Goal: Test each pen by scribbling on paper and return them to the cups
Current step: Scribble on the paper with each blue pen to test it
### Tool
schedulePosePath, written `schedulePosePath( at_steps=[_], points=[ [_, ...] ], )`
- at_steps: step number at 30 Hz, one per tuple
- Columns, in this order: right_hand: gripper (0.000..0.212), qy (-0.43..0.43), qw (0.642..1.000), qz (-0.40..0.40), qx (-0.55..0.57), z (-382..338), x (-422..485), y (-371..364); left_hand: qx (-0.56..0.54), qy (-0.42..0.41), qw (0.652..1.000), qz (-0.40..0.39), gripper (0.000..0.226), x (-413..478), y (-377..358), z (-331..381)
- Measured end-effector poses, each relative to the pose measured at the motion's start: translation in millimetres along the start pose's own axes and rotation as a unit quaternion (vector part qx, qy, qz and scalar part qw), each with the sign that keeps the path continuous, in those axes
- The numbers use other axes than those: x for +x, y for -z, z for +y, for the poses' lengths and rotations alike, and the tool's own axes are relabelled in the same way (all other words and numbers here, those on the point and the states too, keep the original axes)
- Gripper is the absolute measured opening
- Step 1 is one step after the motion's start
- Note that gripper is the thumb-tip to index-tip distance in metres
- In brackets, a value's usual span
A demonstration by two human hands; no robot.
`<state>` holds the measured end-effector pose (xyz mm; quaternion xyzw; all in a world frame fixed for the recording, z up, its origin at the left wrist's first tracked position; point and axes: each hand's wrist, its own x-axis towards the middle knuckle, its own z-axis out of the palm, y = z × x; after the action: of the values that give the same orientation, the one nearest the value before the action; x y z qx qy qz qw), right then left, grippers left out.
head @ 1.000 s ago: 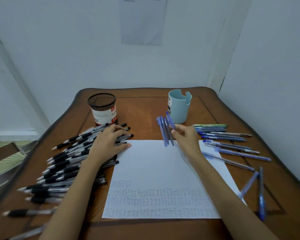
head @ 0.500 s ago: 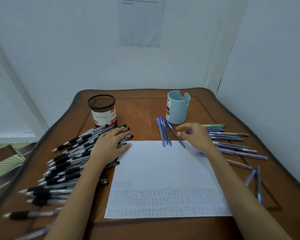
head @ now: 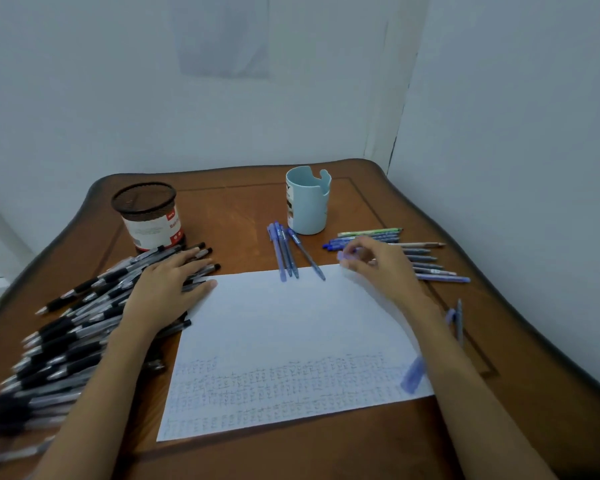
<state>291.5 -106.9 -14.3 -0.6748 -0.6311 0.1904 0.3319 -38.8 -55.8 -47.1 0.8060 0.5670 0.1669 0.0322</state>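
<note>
On the brown wooden counter [head: 243, 209], we see a sheet of white paper [head: 291, 317] at the centre, its near half covered with rows of faint blue scribbles. The left hand [head: 168, 289] lies flat, its fingers released and straight, on a heap of black-and-clear pens [head: 73, 330] spread to the left of the paper; its thumb touches the sheet's edge. Behind the heap stands a black mesh cup [head: 146, 209] with a white-and-red label. A pale blue plastic cup [head: 307, 202] stands at the far side, with four blue pens [head: 284, 251] just beside it, their near ends lying over the paper's far edge. The right hand [head: 381, 265] hovers over a row of blue pens [head: 440, 278] to the right of the sheet, its fingers curled. A blue pen end [head: 343, 254] shows at the fingertips, but we cannot tell through the blur whether it is grasped. A blurred blue pen [head: 413, 374] lies at the paper's near right corner.
</note>
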Motion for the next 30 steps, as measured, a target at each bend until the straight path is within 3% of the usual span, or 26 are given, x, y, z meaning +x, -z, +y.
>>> schedulePosePath(
  at_steps=[3,6,11,18,21,25,27,30],
  points=[
    [0.023,0.059,0.994,0.079,0.047,-16.0,-5.8,-12.7,-0.006,0.002,1.000,0.000,0.048,-0.3,0.3,0.6],
    [0.025,0.128,0.990,0.047,0.033,-27.5,-9.5,-34.3,-0.007,0.001,1.000,-0.003,0.048,0.7,0.3,0.0],
    [0.031,0.160,0.985,-0.047,-0.036,-41.4,-20.3,-58.3,-0.009,-0.005,1.000,0.003,0.047,-0.7,1.9,0.8],
    [0.034,0.173,0.975,-0.037,-0.138,-60.7,-32.9,-61.0,-0.006,-0.005,1.000,0.001,0.043,-0.1,2.2,1.4],
    [0.039,0.160,0.964,-0.095,-0.190,-57.8,-31.1,-58.3,-0.004,-0.001,1.000,0.000,0.043,-0.2,2.3,3.4],
    [0.067,0.115,0.937,-0.207,-0.256,-56.2,-28.2,-48.0,-0.008,0.003,1.000,-0.005,0.042,0.1,2.5,3.2],
    [0.057,0.084,0.948,-0.235,-0.197,-55.3,-27.6,-35.8,-0.009,0.004,1.000,-0.005,0.042,0.2,2.5,2.9],
    [0.022,0.057,0.963,-0.253,-0.069,-44.0,-23.4,-17.6,-0.010,0.005,1.000,-0.003,0.042,0.4,2.0,3.1]
  ],
)
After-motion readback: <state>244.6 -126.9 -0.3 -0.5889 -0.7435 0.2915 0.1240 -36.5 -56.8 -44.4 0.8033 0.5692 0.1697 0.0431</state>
